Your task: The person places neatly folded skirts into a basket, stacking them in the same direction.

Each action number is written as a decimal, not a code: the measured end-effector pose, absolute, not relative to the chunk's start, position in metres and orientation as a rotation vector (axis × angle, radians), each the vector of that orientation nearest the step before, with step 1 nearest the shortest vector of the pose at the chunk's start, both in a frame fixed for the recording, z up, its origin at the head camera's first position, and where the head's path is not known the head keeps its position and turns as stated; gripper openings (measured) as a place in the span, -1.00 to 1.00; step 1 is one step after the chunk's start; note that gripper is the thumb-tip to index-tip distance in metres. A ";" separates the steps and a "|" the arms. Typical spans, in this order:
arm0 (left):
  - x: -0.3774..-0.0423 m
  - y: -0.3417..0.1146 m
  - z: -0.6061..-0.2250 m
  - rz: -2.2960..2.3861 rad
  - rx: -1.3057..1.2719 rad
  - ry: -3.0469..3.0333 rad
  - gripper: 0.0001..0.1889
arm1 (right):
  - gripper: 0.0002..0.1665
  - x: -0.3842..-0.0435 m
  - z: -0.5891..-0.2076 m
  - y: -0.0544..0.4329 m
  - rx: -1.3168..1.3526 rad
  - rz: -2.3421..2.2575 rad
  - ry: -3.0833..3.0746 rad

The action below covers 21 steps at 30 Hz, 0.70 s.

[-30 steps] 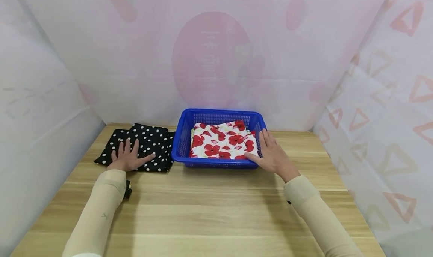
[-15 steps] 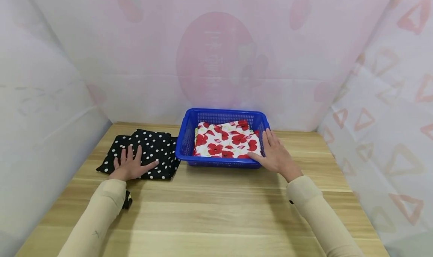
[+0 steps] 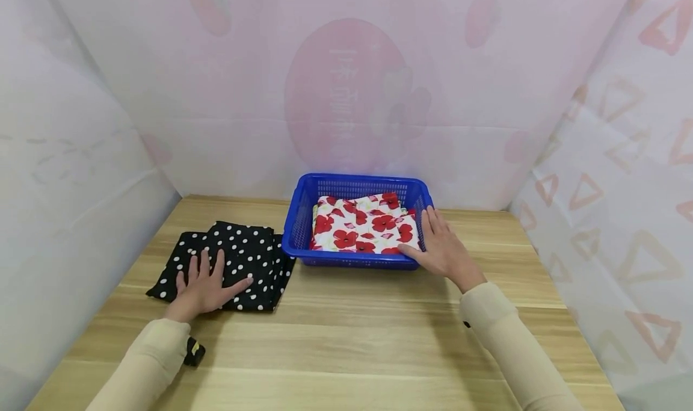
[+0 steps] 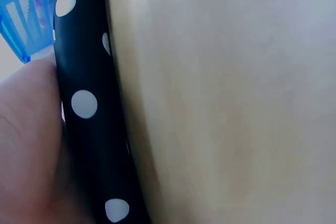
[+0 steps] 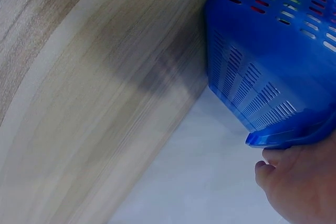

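In the head view my left hand (image 3: 203, 286) lies with fingers spread on a folded black cloth with white polka dots (image 3: 249, 251). The left wrist view shows the cloth's rounded edge (image 4: 86, 103) beside the hand, close over the wood. My right hand (image 3: 446, 251) rests at the front right corner of a blue plastic basket (image 3: 352, 259), fingers straight along its right rim and thumb over the front rim. Folded white cloth with red flowers (image 3: 357, 224) fills the basket's bottom. From the right wrist, the fingers (image 5: 273, 174) show at the basket's rim.
The wooden table (image 3: 335, 339) runs forward to a pale pink printed back sheet (image 3: 238, 158). White side sheets stand at left and right, the right sheet (image 3: 606, 230) printed with triangles. The basket stands near the back edge, just right of the polka-dot cloth.
My left hand has drawn the polka-dot cloth toward me across the table. The right hand stays at the basket's corner. The head view has shifted slightly.
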<state>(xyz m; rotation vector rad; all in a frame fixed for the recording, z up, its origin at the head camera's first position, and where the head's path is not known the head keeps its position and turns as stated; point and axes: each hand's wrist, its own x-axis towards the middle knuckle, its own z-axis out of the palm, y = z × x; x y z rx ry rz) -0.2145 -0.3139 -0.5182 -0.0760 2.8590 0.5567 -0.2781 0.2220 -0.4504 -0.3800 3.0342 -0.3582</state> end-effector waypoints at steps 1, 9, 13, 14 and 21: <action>-0.209 -0.312 -0.518 0.552 -0.078 2.868 0.34 | 0.44 -0.278 -0.451 0.222 -0.378 -0.357 3.033; -0.185 -0.302 -0.513 0.484 -0.093 2.911 0.31 | 0.41 -0.279 -0.453 0.222 -0.402 -0.364 3.034; -0.175 -0.297 -0.513 0.481 -0.105 2.914 0.31 | 0.40 -0.279 -0.453 0.223 -0.399 -0.367 3.038; -0.173 -0.296 -0.514 0.484 -0.107 2.916 0.31 | 0.40 -0.279 -0.453 0.223 -0.397 -0.369 3.037; -0.149 -0.287 -0.516 0.496 -0.138 2.933 0.31 | 0.41 -0.280 -0.453 0.224 -0.395 -0.370 3.022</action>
